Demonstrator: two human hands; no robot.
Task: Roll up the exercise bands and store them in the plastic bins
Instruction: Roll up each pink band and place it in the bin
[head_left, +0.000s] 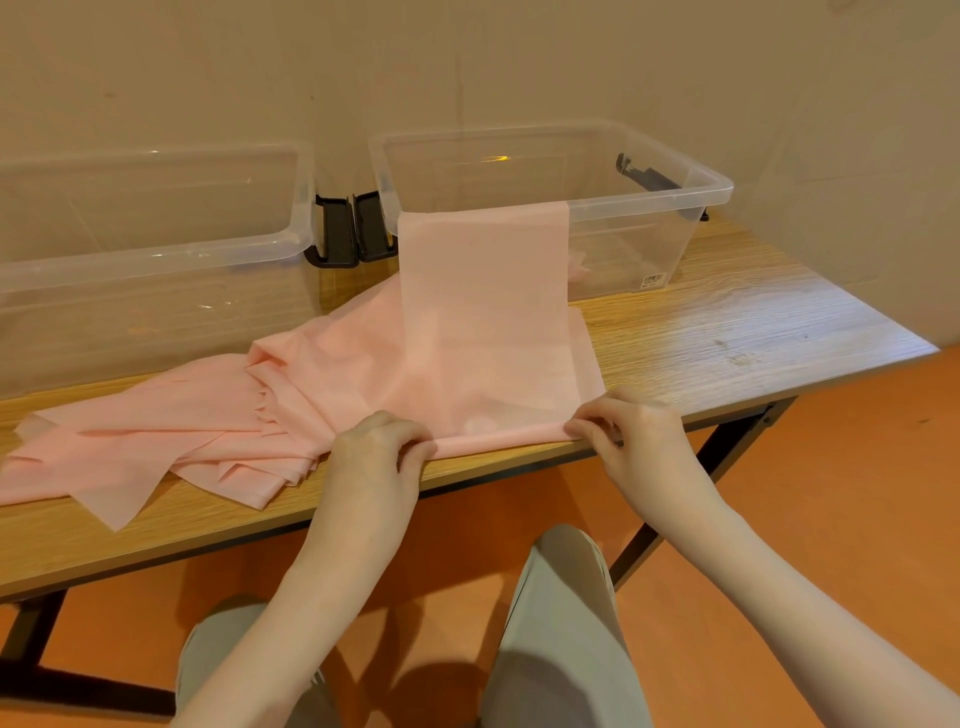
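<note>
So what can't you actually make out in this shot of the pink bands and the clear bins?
Head view only:
- Far end of the draped pink exercise band: hidden inside the right clear plastic bin.
- Number of bands in the crumpled pink pile: layers overlap.
- Left clear plastic bin: cut off by the frame's left edge.
- Bin's small label: too small to read.

Both hands (382, 447) (631, 434) pinch the pink band's (488, 332) near edge (draped over bin (675, 182)).

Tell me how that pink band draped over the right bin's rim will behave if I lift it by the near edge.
The pink band looks floppy: it hangs limp over the right bin and creases on the table. It seems thin and light, almost see-through. Lifted where the left hand and right hand pinch it, it would probably sag between them and drag its far end out.
</note>
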